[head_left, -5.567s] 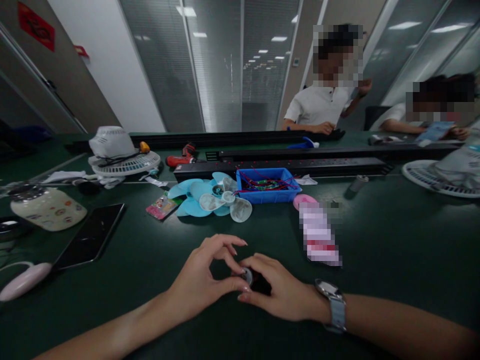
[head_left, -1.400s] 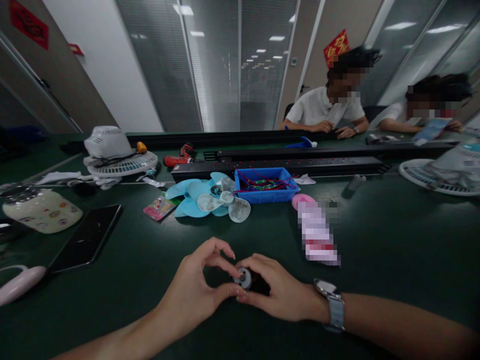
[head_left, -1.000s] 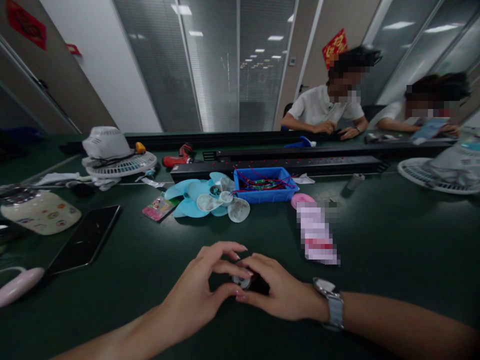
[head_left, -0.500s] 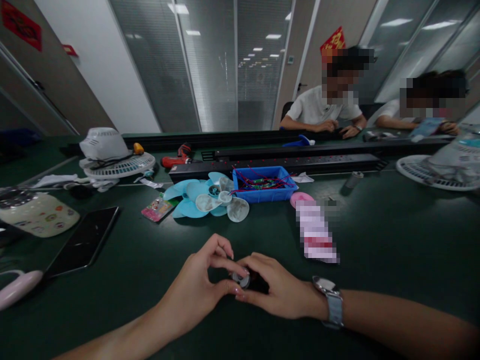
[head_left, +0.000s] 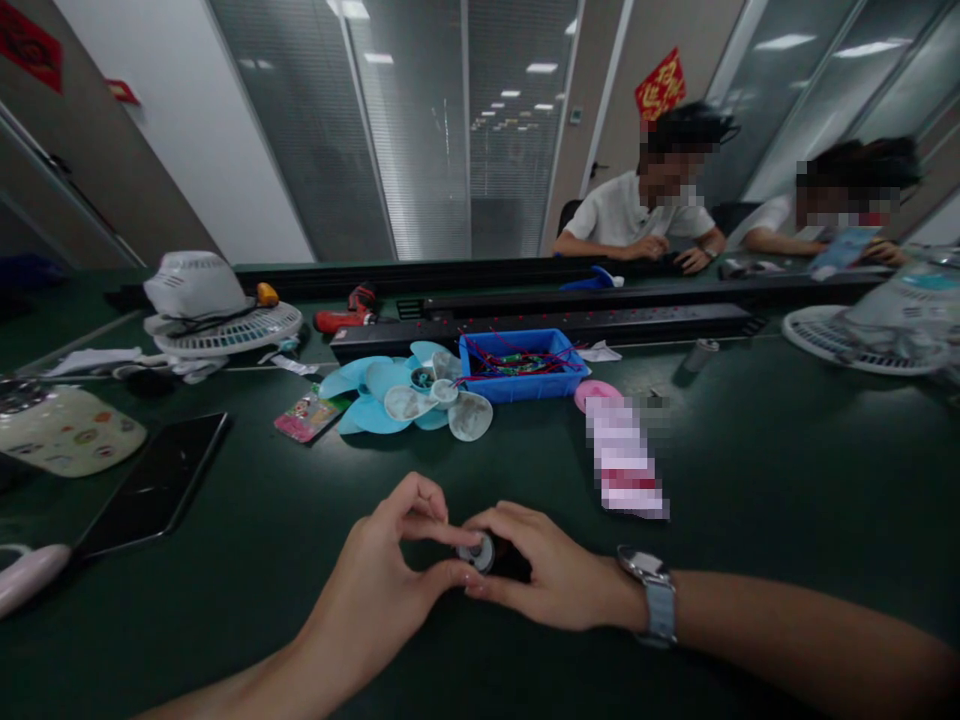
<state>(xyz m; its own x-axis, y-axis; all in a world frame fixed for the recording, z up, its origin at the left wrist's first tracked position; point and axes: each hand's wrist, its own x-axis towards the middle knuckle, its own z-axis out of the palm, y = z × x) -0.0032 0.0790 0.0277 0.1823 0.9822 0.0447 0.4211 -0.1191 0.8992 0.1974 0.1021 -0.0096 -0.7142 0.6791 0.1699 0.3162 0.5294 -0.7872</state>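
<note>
Grey cylinder (one) between two hands

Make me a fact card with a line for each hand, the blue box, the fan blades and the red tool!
Left hand: one fingertip at the face of a small round part
Right hand: holding that part
Blue box: holds tangled red and blue wires
Fan blades: light blue, left of the box
Red tool: looks like a drill, lying beyond the blades

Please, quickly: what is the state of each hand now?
Left hand: curled, touching the small round part; whether it grips cannot be told.
Right hand: closed, holding that part.
</note>
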